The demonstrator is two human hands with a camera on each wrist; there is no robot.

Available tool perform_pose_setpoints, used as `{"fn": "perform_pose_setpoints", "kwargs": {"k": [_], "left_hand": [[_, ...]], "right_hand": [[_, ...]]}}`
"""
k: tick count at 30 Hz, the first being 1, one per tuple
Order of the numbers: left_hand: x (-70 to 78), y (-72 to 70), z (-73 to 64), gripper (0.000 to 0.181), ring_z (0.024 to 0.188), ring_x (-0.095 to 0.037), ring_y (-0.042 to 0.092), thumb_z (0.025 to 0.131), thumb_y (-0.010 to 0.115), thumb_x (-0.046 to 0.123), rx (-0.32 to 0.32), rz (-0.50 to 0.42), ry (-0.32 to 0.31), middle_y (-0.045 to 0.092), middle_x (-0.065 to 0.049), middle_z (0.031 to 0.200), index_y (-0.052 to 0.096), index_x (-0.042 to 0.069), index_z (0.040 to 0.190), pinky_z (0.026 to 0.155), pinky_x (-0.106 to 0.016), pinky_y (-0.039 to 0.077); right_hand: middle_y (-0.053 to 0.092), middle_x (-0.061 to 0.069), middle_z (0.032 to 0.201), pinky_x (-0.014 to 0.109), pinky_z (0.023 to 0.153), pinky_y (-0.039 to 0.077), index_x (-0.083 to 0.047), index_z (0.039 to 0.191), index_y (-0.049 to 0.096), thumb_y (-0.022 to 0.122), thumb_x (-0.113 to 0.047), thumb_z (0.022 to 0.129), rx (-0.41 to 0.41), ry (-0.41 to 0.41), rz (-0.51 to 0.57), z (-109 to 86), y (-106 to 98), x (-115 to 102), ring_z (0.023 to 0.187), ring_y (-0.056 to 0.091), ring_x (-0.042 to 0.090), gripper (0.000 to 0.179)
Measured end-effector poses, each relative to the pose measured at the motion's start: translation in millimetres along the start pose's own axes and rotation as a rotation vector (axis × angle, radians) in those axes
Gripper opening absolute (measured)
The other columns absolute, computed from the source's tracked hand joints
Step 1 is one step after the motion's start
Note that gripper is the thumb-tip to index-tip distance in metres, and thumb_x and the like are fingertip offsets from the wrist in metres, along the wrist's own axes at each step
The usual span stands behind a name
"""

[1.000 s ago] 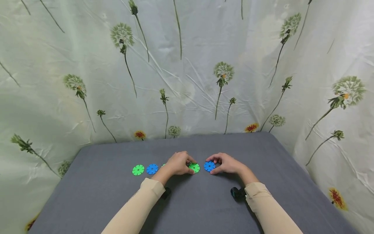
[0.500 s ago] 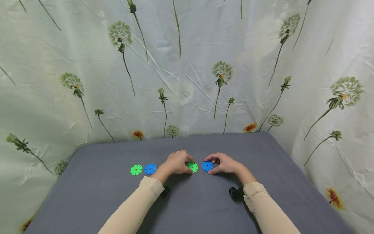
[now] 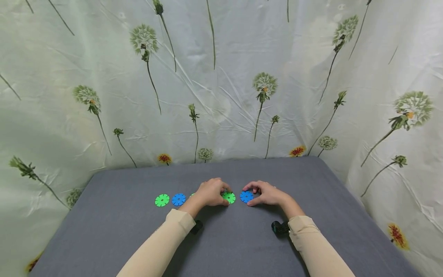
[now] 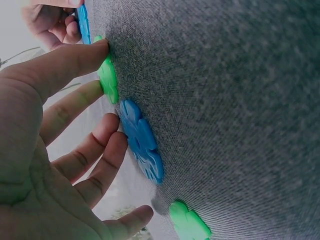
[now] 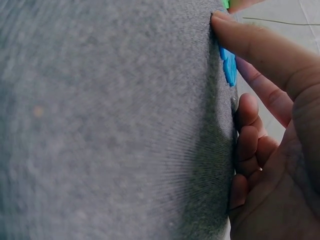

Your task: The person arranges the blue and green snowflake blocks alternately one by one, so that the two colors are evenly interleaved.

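Note:
My left hand (image 3: 209, 193) pinches a green notched plastic disc (image 3: 229, 197) lying flat, its thumb and index finger at opposite edges. Just to the right, my right hand (image 3: 265, 194) holds a blue notched disc (image 3: 247, 196) the same way, between thumb and index finger. A narrow gap separates these two discs. In the left wrist view, another blue disc (image 4: 141, 141) lies beside the left hand's bent middle fingers, hidden by that hand in the head view. Beyond it is a further green disc (image 4: 189, 221). The right hand's other fingers (image 5: 247, 142) are curled close over the cloth.
Farther left in the same row lie a green disc (image 3: 162, 200) and a blue disc (image 3: 179, 199). Grey cloth (image 3: 235, 246) covers the table. A flower-printed curtain (image 3: 228, 84) hangs behind and around it. Each wrist carries a small black camera (image 3: 279, 227).
Both hands keep their hold on the same discs, and the row stays put. The head view shifts slightly, so everything appears a little displaced.

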State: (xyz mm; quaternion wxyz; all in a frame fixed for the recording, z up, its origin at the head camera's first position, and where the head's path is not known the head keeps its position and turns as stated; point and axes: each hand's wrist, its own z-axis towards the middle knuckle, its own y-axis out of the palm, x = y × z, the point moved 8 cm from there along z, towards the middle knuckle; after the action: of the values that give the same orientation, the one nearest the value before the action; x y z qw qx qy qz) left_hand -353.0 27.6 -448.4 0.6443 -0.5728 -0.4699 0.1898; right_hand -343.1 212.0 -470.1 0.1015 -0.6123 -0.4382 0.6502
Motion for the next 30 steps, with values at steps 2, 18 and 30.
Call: {"fn": "perform_pose_setpoints", "kwargs": {"k": [2,18,30], "left_hand": [[0.1,-0.1,-0.2,0.038,0.102,-0.020,0.063,0.087,0.091,0.034,0.000,0.003,-0.003,0.068,-0.003,0.110,0.082,0.027,0.123,0.093,-0.056,0.052],[-10.8,-14.6,-19.0,0.055,0.115,-0.028,0.068,0.092,0.087,0.025,0.106,-0.070,0.046,0.068,-0.010,0.123,0.068,0.021,0.143,0.114,-0.067,0.043],[-48.2,-51.9,-70.6,0.056,0.129,-0.036,0.065,0.094,0.085,0.022,0.255,-0.164,-0.037,0.065,-0.015,0.133,0.067,0.017,0.146,0.116,-0.065,0.042]], "right_hand": [[0.052,0.003,0.101,0.037,0.085,0.036,-0.012,0.131,0.073,0.088,-0.022,0.090,0.000,0.001,0.004,0.8,0.2,0.6,0.097,0.045,0.020,0.044],[0.061,0.004,0.103,0.033,0.086,0.042,-0.008,0.131,0.071,0.087,-0.022,0.092,0.080,-0.015,0.014,-4.4,-4.1,-1.2,0.095,0.052,0.018,0.044],[0.071,0.010,0.118,0.048,0.098,0.054,-0.006,0.132,0.070,0.086,-0.021,0.093,0.109,-0.045,-0.030,-24.7,-15.9,-6.9,0.109,0.065,0.024,0.045]]}}
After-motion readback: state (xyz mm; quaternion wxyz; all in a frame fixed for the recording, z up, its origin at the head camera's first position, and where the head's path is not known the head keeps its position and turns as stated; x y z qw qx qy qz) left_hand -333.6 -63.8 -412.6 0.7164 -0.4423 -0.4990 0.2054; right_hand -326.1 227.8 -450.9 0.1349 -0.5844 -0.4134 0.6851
